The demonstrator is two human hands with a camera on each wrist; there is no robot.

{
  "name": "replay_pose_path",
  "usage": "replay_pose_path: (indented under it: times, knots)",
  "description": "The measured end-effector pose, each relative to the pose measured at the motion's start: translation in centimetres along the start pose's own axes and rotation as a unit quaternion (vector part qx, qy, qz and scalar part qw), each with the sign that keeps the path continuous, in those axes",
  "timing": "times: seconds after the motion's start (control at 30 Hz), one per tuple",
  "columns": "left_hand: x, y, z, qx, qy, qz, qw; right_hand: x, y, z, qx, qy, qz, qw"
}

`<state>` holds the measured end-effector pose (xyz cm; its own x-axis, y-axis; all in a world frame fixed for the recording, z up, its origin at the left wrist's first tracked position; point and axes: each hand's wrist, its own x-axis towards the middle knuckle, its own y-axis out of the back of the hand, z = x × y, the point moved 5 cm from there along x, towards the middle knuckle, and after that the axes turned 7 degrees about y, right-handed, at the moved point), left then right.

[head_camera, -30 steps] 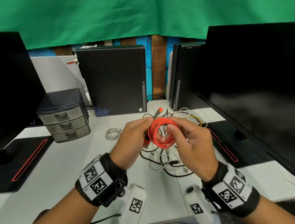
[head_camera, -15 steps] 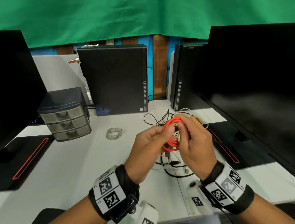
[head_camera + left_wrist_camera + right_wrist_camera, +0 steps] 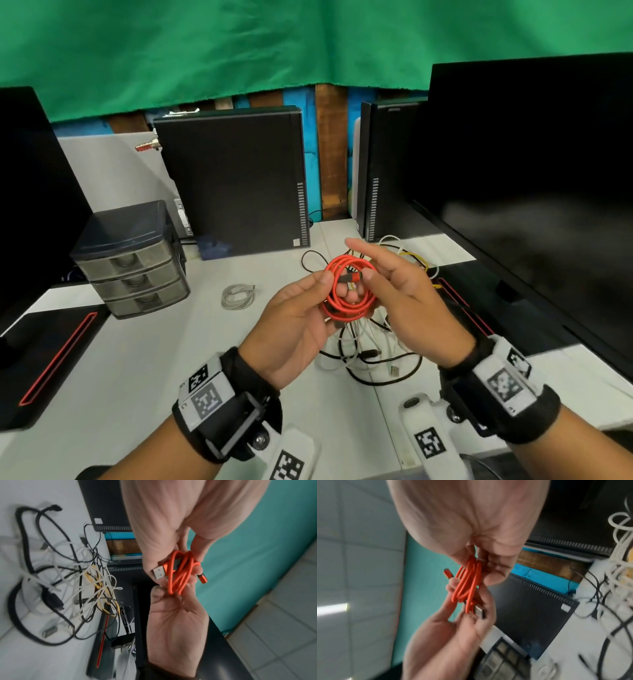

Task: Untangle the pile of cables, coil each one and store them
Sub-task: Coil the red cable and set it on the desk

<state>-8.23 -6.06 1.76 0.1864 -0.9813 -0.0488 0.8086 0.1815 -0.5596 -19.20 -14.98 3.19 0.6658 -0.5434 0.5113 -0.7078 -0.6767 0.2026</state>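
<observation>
Both hands meet above the desk; the left hand (image 3: 294,318) pinches one side of the orange cable (image 3: 347,291) coil, the right hand (image 3: 407,301) the other; light, braided, springy stuff, best gripped across all loops; beneath lies the tangled pile (image 3: 373,346) of smooth black, white and yellow leads.

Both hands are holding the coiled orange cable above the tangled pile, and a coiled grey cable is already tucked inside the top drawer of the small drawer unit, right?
Not quite. The coiled grey cable lies on the white table, right of the grey drawer unit, not inside a drawer; the head view shows it. The rest holds: the left hand and right hand hold the coiled orange cable above the tangled pile.
</observation>
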Motion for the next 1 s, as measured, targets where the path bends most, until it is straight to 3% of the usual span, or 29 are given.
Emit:
replay_pose_path:
  times: [0.03, 0.07, 0.13, 0.23, 0.37, 0.53, 0.67, 0.8, 1.0]
  knots:
    - [0.1, 0.1, 0.0, -0.002, 0.004, 0.003, 1.000, -0.3, -0.1, -0.2, -0.111, 0.060, 0.003, 0.992]
    - [0.1, 0.3, 0.0, 0.004, 0.007, 0.008, 1.000, -0.6, -0.5, -0.5, -0.234, 0.132, 0.003, 0.963]
    - [0.2, 0.9, 0.0, 0.028, 0.009, 0.025, 0.999, -1.2, -0.7, -0.9, -0.401, 0.242, 0.017, 0.883]
    - [0.2, 1.4, -0.1, 0.050, 0.012, 0.041, 0.998, -1.3, -0.3, -1.4, -0.453, 0.301, 0.036, 0.839]
    - [0.5, 1.6, -0.2, 0.050, 0.008, 0.048, 0.998, -1.3, -0.6, -2.0, -0.457, 0.296, 0.024, 0.839]
    - [0.4, 1.6, -0.2, 0.103, -0.003, 0.044, 0.994, -1.1, -1.4, -1.9, -0.495, 0.211, -0.035, 0.842]
    - [0.2, 1.2, -0.3, 0.259, -0.042, 0.060, 0.963, -1.1, -1.3, -1.7, -0.428, 0.166, -0.045, 0.888]
    - [0.5, 1.6, 0.4, 0.328, -0.075, 0.094, 0.937, -0.8, -0.4, -1.3, -0.325, 0.116, -0.041, 0.938]
    - [0.1, 1.6, 0.7, 0.419, -0.131, 0.107, 0.892, -0.8, -0.7, -1.1, -0.248, 0.095, -0.040, 0.963]
